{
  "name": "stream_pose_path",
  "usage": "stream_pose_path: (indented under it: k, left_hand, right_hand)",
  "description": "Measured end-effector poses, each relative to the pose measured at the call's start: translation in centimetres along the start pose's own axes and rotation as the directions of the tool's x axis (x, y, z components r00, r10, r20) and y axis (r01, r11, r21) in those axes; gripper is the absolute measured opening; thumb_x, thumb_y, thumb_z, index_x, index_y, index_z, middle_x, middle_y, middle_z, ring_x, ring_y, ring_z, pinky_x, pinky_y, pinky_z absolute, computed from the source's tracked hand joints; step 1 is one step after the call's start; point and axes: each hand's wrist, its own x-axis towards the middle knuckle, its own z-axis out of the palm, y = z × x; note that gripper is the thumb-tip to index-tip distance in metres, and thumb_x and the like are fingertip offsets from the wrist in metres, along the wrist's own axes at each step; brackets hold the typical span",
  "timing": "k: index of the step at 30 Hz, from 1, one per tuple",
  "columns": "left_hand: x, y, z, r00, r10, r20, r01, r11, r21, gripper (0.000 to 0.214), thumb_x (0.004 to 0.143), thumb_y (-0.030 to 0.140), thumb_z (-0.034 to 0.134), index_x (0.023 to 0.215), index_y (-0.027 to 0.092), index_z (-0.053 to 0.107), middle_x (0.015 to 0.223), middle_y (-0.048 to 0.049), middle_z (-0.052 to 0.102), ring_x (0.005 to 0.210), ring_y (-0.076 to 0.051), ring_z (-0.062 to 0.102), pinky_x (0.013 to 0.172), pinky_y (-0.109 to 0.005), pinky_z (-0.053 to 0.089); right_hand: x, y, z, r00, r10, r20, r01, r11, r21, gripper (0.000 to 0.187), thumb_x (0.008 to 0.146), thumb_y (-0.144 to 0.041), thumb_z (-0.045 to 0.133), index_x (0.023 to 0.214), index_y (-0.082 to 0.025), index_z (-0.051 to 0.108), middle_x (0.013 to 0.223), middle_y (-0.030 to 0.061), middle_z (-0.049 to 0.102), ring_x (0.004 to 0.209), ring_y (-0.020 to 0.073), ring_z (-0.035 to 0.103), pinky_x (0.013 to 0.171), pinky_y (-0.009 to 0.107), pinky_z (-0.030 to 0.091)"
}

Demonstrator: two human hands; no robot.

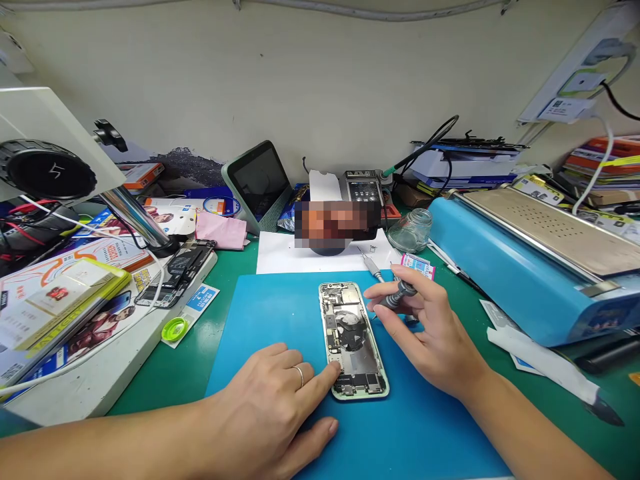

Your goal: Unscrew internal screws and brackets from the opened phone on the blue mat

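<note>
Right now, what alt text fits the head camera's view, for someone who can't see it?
A person's left hand touches an opened phone lying on a blue mat; their right hand holds a gray tool beside it. A blue machine stands at right.

Right hand (pixel 425 323) holds, probably, a screwdriver (pixel 398 293) near the phone (pixel 354 341).

A phone (pixel 356 340) is laid on the mat (pixel 270 313), flanked by the left hand (pixel 276 393) and the right hand (pixel 425 327), in which a screwdriver (pixel 397 295) is held. A paper sheet (pixel 277 253) is placed behind the mat, a machine (pixel 480 257) to the right.
</note>
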Motion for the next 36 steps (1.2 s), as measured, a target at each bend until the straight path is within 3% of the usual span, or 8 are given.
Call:
stream_pose_path:
  k: [5,9,13,25,28,29,31,36]
  left_hand:
    - [0.3,0.0,-0.5,0.987,0.071,-0.143,-0.071,0.997,0.008,0.033,0.106,0.029,0.050,0.128,0.009,0.063,0.075,-0.0027,0.065,0.060,-0.020,0.055,0.053,-0.038,0.036]
    - [0.5,0.0,-0.7,0.852,0.344,-0.394,-0.362,0.932,0.031,0.021,0.106,0.012,0.052,0.114,0.008,0.070,0.055,0.0041,0.049,0.047,-0.015,0.039,0.047,-0.035,0.020]
    - [0.3,0.1,0.0,0.773,0.372,-0.514,-0.433,0.901,0.002,0.020,0.103,0.004,0.059,0.114,0.011,0.073,0.053,0.0076,0.044,0.045,-0.012,0.038,0.046,-0.034,0.018]
    - [0.1,1.0,1.2,0.753,0.172,-0.635,-0.315,0.942,-0.118,0.018,0.108,0.010,0.055,0.115,0.014,0.072,0.054,0.0061,0.057,0.046,-0.013,0.049,0.048,-0.034,0.026]
    - [0.0,0.5,0.7,0.827,0.287,-0.483,-0.372,0.924,-0.088,0.031,0.115,0.018,0.040,0.120,0.012,0.070,0.060,0.0016,0.064,0.051,-0.013,0.057,0.049,-0.033,0.033]
    - [0.0,0.4,0.5,0.822,0.259,-0.507,-0.349,0.933,-0.090,0.031,0.115,0.018,0.040,0.121,0.012,0.070,0.060,0.0018,0.064,0.051,-0.013,0.057,0.049,-0.034,0.034]
    - [0.0,0.3,0.1,0.803,0.220,-0.553,-0.332,0.937,-0.109,0.026,0.113,0.017,0.044,0.121,0.012,0.069,0.061,0.0019,0.065,0.051,-0.014,0.057,0.049,-0.034,0.036]
    - [0.5,-0.1,-1.2,0.904,0.277,-0.326,-0.316,0.946,-0.071,0.025,0.107,0.018,0.056,0.128,0.011,0.067,0.099,-0.0117,0.077,0.083,-0.019,0.071,0.072,-0.034,0.059]
  right_hand:
    - [-0.1,0.1,-0.1,1.000,0.020,0.002,-0.020,1.000,0.004,0.059,0.102,-0.012,0.058,0.153,-0.033,0.036,0.112,0.0049,0.074,0.097,0.0157,0.075,0.076,0.025,0.065]
    - [-0.1,0.2,-0.2,0.999,0.033,0.012,-0.032,0.999,-0.017,0.058,0.102,-0.014,0.058,0.152,-0.033,0.036,0.112,0.0050,0.074,0.092,0.0166,0.075,0.073,0.027,0.064]
    - [0.0,0.2,-0.2,0.999,0.037,0.013,-0.036,0.999,-0.037,0.057,0.102,-0.015,0.058,0.152,-0.033,0.036,0.111,0.0048,0.075,0.091,0.0175,0.075,0.075,0.030,0.063]
    - [-0.1,0.2,-0.1,0.999,0.034,0.006,-0.034,0.998,-0.046,0.059,0.103,-0.016,0.058,0.153,-0.035,0.035,0.111,0.0034,0.075,0.091,0.0158,0.074,0.074,0.026,0.061]
    - [0.0,0.3,-0.2,1.000,0.022,0.003,-0.022,0.999,-0.049,0.059,0.103,-0.015,0.057,0.154,-0.035,0.035,0.110,0.0032,0.075,0.094,0.0161,0.075,0.079,0.028,0.061]
    - [0.0,0.3,-0.2,1.000,0.021,0.004,-0.021,0.999,-0.047,0.059,0.103,-0.015,0.057,0.154,-0.035,0.034,0.110,0.0032,0.075,0.095,0.0162,0.075,0.081,0.028,0.062]
    - [0.0,0.4,-0.2,1.000,0.026,0.006,-0.026,0.999,-0.044,0.059,0.103,-0.016,0.057,0.154,-0.035,0.034,0.111,0.0035,0.075,0.095,0.0161,0.075,0.081,0.028,0.062]
    - [0.0,0.3,-0.2,0.999,0.036,0.004,-0.036,0.998,-0.044,0.059,0.103,-0.016,0.057,0.154,-0.035,0.034,0.112,0.0036,0.075,0.098,0.0164,0.075,0.082,0.029,0.062]
